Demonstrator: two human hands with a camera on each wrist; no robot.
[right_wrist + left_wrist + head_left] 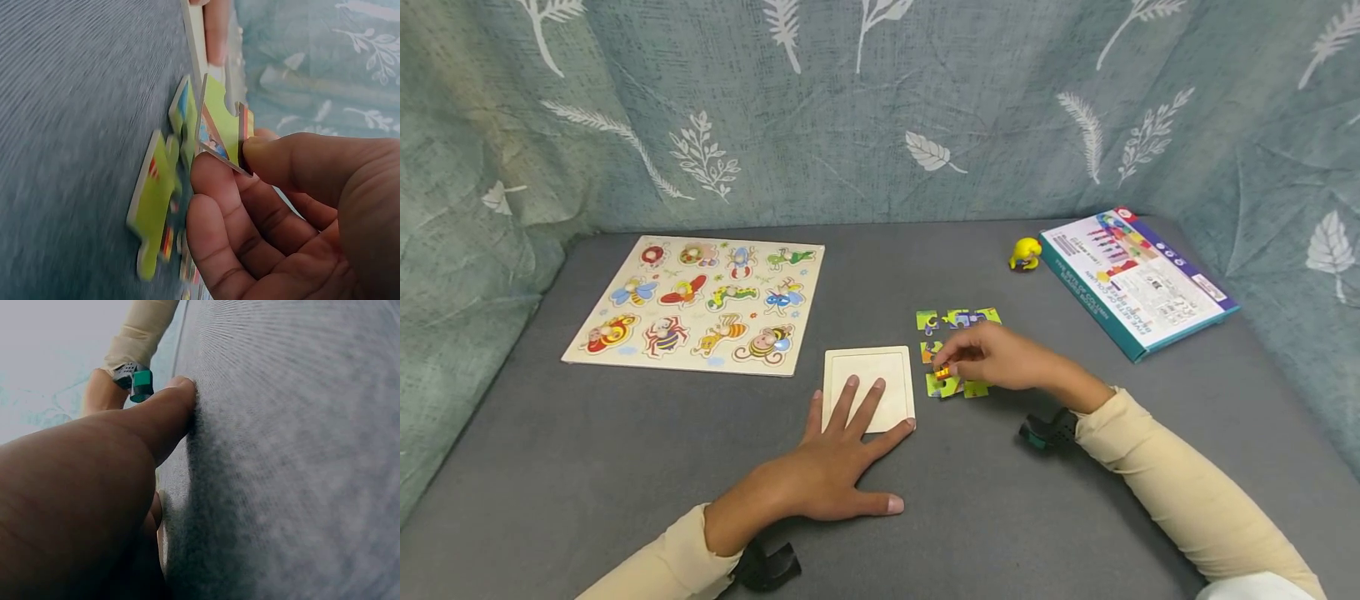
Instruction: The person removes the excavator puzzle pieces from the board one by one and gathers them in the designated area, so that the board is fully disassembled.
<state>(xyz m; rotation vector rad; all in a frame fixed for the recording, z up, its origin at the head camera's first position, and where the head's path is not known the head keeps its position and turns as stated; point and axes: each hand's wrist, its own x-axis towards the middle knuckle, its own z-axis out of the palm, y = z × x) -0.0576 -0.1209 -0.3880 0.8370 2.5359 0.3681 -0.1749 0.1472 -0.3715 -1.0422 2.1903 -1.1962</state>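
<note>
My right hand pinches a jigsaw puzzle piece between thumb and fingertips, held above the grey table. The piece is green with red and yellow parts and has a rounded notch in one edge. Several other puzzle pieces lie below and around this hand, some hidden behind it in the head view. To their left is a shallow square wooden tray with a raised rim. My left hand lies spread, palm down, its fingers resting on the tray's near part and its thumb out over the table.
A wooden board with insect pictures lies at the back left. Toward the back right are a small yellow toy figure and a flat teal-edged box. A patterned curtain hangs behind the table.
</note>
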